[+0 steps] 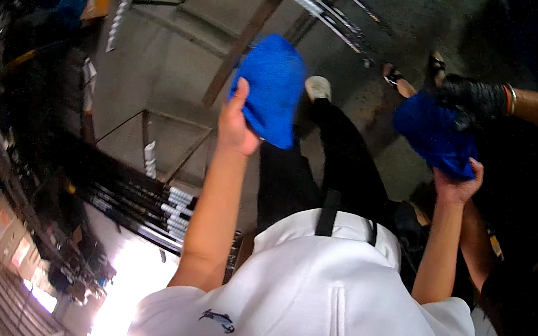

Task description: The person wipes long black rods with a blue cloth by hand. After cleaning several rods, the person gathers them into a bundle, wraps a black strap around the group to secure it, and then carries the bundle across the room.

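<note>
White zip-neck shirt (295, 292) fills six o'clock, left hand (239, 127) gripping blue cloth (271, 84) at twelve, right hand (452, 187) darker cloth (429, 131) at two.

two blue cloths (269, 89); two bare hands (239, 125); one gloved hand (474, 102); one pale shoe (319, 89); two dark sandals (392, 75).

Dim overall, with a blown-out patch (136, 274) at lower left flaring onto the edge of the white shirt (290, 298); dark clothing (537, 210) at right is crushed to near black. Center blue fabric (272, 84) is well lit, right blue fabric (430, 130) sits in shade. Rods (316, 5) up top look smeared, left rim bends hard, corners vignette to black.
</note>
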The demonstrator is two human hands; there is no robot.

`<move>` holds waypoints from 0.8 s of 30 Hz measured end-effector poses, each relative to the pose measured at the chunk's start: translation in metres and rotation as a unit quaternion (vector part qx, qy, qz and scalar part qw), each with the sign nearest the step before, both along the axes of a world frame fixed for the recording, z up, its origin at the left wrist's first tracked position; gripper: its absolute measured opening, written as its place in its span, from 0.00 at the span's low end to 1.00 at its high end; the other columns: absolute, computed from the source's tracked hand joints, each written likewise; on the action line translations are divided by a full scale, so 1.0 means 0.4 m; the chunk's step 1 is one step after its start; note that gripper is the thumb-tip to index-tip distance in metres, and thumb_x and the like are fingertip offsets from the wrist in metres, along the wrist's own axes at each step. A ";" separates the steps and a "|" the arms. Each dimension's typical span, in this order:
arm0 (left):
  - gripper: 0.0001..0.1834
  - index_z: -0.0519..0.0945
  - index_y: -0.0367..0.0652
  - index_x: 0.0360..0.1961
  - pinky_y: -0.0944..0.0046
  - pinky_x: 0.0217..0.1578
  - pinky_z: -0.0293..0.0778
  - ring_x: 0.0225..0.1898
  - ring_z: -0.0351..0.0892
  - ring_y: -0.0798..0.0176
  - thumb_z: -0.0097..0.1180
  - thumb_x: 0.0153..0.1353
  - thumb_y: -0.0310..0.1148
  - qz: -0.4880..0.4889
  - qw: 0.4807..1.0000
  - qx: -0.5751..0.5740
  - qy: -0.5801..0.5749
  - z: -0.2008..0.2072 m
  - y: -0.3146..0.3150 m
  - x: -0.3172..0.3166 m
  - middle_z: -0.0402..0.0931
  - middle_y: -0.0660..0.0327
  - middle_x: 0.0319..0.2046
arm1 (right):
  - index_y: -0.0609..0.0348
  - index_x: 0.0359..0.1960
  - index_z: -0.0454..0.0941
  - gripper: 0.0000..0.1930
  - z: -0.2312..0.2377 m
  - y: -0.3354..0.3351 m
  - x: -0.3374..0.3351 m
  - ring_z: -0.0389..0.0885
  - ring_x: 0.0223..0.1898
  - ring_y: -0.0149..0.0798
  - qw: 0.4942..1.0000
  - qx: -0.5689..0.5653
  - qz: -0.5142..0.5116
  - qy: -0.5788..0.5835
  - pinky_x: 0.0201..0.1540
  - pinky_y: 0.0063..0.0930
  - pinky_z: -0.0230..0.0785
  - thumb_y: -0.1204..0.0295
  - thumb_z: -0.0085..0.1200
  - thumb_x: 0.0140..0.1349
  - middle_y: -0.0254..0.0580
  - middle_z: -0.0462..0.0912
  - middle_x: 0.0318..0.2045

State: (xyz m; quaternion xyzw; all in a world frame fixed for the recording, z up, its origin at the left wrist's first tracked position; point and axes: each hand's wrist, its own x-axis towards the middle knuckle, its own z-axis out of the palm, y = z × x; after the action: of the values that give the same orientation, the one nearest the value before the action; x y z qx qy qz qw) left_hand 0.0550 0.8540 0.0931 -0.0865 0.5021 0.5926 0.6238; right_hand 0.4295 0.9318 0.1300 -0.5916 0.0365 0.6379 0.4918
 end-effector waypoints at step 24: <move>0.28 0.68 0.45 0.56 0.54 0.57 0.59 0.56 0.63 0.47 0.57 0.51 0.29 -0.299 0.770 0.266 0.496 0.103 0.096 0.384 0.65 0.52 0.56 | 0.53 0.49 0.69 0.22 0.090 0.007 -0.234 0.69 0.51 0.37 0.945 0.089 0.274 -0.155 0.56 0.33 0.59 0.50 0.43 0.62 0.40 0.72 0.49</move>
State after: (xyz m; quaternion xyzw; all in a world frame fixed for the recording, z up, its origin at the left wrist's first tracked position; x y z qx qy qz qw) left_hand 0.2084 0.8923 0.1344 0.5436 0.5644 0.4465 0.4319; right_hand 0.3358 0.9347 0.1659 -0.6240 -0.2611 0.6490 0.3482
